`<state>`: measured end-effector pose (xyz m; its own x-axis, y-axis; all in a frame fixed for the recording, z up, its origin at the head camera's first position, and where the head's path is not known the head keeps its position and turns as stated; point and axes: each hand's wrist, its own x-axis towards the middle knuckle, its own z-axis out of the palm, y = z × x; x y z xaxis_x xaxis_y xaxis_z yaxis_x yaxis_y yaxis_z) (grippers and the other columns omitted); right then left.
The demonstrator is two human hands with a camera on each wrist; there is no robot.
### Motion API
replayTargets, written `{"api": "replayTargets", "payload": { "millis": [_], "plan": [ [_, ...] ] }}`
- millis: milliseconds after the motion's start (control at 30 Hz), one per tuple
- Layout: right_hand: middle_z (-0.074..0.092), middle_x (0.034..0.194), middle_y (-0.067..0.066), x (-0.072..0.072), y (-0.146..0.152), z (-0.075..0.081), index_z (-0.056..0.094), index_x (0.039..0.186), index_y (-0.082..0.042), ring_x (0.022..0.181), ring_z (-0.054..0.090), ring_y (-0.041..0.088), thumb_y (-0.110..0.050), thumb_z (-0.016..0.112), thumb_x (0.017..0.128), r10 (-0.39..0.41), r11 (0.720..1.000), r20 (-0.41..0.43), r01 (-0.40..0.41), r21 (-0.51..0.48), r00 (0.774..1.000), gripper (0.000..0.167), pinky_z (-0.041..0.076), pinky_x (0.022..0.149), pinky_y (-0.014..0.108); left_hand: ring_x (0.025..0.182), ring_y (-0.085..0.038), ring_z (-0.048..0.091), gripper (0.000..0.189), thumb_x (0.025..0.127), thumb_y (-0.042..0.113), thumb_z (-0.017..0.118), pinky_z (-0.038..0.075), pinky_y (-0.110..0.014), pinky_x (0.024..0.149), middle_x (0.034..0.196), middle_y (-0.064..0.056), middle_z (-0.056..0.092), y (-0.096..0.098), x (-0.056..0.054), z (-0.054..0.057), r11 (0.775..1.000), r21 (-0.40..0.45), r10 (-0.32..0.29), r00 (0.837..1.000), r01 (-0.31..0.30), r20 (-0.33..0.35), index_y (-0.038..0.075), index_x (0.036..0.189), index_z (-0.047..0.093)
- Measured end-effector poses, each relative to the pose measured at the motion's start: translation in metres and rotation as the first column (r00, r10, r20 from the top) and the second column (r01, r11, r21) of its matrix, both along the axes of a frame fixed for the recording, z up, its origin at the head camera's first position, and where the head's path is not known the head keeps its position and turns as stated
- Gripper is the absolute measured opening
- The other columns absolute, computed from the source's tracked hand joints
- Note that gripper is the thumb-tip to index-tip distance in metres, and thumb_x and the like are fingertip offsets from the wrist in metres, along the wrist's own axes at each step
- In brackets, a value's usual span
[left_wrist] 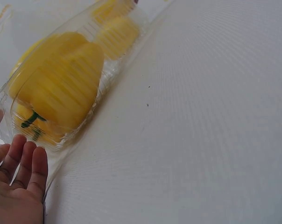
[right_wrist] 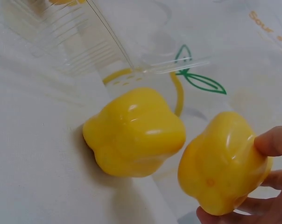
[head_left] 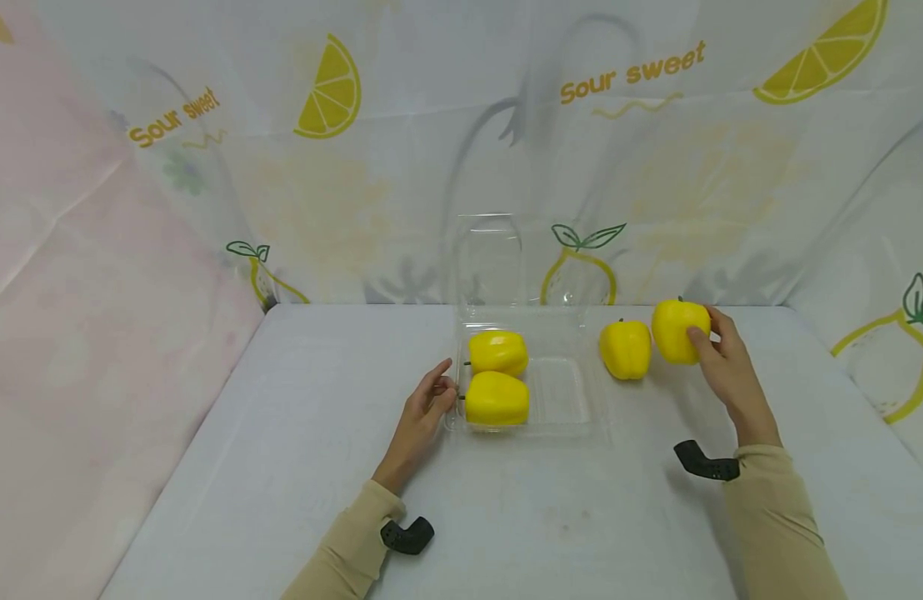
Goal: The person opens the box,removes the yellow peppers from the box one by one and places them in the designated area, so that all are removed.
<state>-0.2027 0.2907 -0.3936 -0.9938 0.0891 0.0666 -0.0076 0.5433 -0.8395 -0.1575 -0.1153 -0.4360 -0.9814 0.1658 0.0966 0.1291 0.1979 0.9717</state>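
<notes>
In the head view my right hand (head_left: 725, 367) grips a yellow bell pepper (head_left: 675, 332), thumb on its near face. It is held by its side with the stem up; the right wrist view shows its lobed underside (right_wrist: 220, 163). Another yellow bell pepper (head_left: 625, 350) sits on the table just left of it. Two more peppers, the far one (head_left: 499, 352) and the near one (head_left: 497, 398), lie in the left half of a clear plastic clamshell box (head_left: 562, 392). My left hand (head_left: 426, 408) is at the box's left end, fingers fairly straight, fingertips against the plastic (left_wrist: 20, 140).
The box's clear lid (head_left: 487, 258) stands raised at the back, near the printed curtain (head_left: 401, 183). A white cloth covers the table (head_left: 341, 400). Each wrist carries a black mount, one on the left (head_left: 407, 536) and one on the right (head_left: 705, 462).
</notes>
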Motion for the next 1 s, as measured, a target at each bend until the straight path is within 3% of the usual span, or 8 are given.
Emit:
{"api": "replayTargets", "payload": {
  "millis": [300,1000],
  "plan": [
    [0.015,0.150,0.033,-0.001,0.002,-0.004,0.007,0.150,0.001,0.123,0.035,0.053,-0.037,0.029,0.102,0.003,1.000,0.023,-0.003,-0.012,1.000,0.065,0.029,0.100,0.068,0.105,-0.020,0.049,0.049,0.098,0.009,0.047,0.038,-0.008,0.090,0.118,-0.021,0.052,0.000,0.001,0.001,1.000,-0.008,0.002,1.000,-0.002,0.016,-0.001,0.144,0.033],
    [0.008,0.151,0.036,-0.005,0.008,-0.017,0.003,0.150,0.000,0.129,0.026,0.057,-0.038,0.028,0.102,0.026,0.999,0.108,-0.021,-0.041,0.994,0.067,0.025,0.103,0.067,0.103,-0.016,0.050,0.048,0.098,0.007,0.048,0.039,-0.012,0.091,0.116,-0.022,0.054,-0.001,-0.002,-0.003,1.000,0.010,0.001,1.000,-0.001,-0.017,-0.003,0.143,0.035]
  ]
}}
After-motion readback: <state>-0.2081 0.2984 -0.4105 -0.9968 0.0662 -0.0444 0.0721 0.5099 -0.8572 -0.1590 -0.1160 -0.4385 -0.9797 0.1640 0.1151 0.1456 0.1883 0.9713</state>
